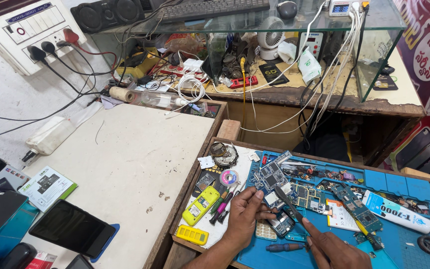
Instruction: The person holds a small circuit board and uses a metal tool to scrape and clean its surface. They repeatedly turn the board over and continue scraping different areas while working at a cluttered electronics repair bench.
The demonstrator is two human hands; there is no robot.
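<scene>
My left hand (244, 215) rests on the blue repair mat (399, 187), fingertips pressing a phone circuit board (273, 182) near its lower edge. My right hand (335, 249) grips a dark tool (288, 204) like a pen, its tip lying against the same board. A smaller dark phone part (281, 223) lies just below the two hands. A yellow phone shell (201, 205) and several small screwdrivers (222, 204) sit on white paper left of my left hand.
A white glue tube (398, 213) and more circuit boards (354, 206) lie on the mat at right. A white table (125, 149) at left holds a dark tablet (72, 228) and a leaflet. Behind, a glass shelf (255, 22) and tangled cables (319, 74).
</scene>
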